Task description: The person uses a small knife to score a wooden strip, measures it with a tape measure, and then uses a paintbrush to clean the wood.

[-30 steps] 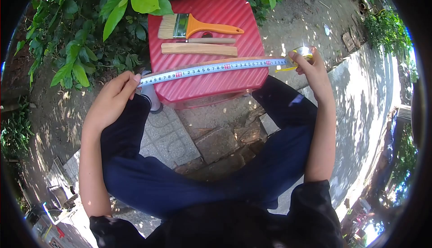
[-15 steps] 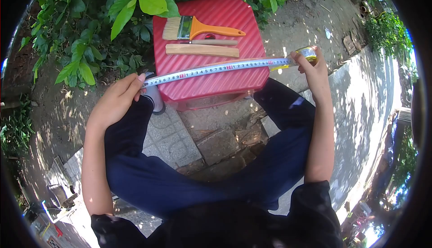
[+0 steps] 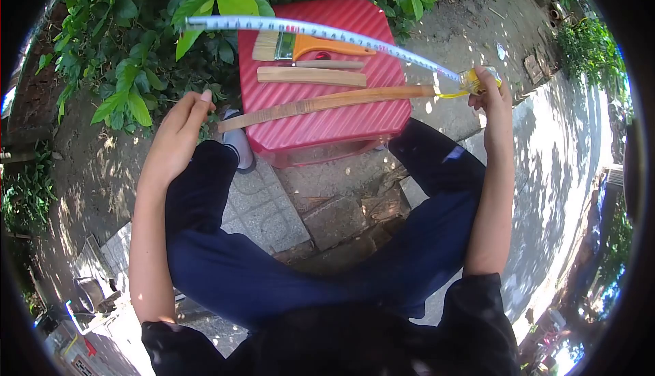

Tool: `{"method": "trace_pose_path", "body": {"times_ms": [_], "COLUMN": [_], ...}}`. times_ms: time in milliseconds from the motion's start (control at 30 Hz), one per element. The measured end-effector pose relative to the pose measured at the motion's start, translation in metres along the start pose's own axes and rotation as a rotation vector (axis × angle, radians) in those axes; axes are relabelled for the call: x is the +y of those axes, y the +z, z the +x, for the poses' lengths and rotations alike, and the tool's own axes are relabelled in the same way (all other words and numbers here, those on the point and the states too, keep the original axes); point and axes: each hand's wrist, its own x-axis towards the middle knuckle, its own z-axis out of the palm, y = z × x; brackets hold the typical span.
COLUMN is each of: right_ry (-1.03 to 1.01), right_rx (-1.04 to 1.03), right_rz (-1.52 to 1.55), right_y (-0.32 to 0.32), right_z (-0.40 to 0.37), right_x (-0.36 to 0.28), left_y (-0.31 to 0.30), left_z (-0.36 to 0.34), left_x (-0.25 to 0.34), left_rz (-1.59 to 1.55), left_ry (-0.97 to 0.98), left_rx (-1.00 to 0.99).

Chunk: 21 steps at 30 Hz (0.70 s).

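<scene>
Tape measure partly hidden by right hand (some numerals blurred).

On my feed I see a red ribbed stool. Across its top lies a long wooden strip, both ends reaching past the edges. Beyond it I make out a short wooden strip, then a thin stick, then an orange-handled paintbrush, bristles to the left.

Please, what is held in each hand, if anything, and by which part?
The right hand holds the tape measure by its case. The left hand holds nothing that shows.
</scene>
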Motion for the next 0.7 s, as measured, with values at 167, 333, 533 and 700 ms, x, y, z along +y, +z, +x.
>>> {"method": "trace_pose_path", "body": {"times_ms": [167, 333, 533, 700], "right_ry": [0.067, 0.192, 0.158, 0.167], "right_rx": [0.049, -0.114, -0.288, -0.301], "right_rz": [0.217, 0.851, 1.107, 1.143], "right_y": [-0.002, 0.002, 0.016, 0.030], "right_z": [0.002, -0.003, -0.008, -0.012], "right_x": [0.000, -0.015, -0.039, -0.050], "left_y": [0.015, 0.046, 0.092, 0.102], "left_z": [-0.004, -0.007, 0.013, 0.022], "left_x": [0.031, 0.060, 0.069, 0.088], "left_rz": [0.207, 0.317, 0.290, 0.268], "left_ry": [0.338, 0.541, 0.714, 0.590], "left_rx": [0.067, -0.033, -0.047, -0.168]}}
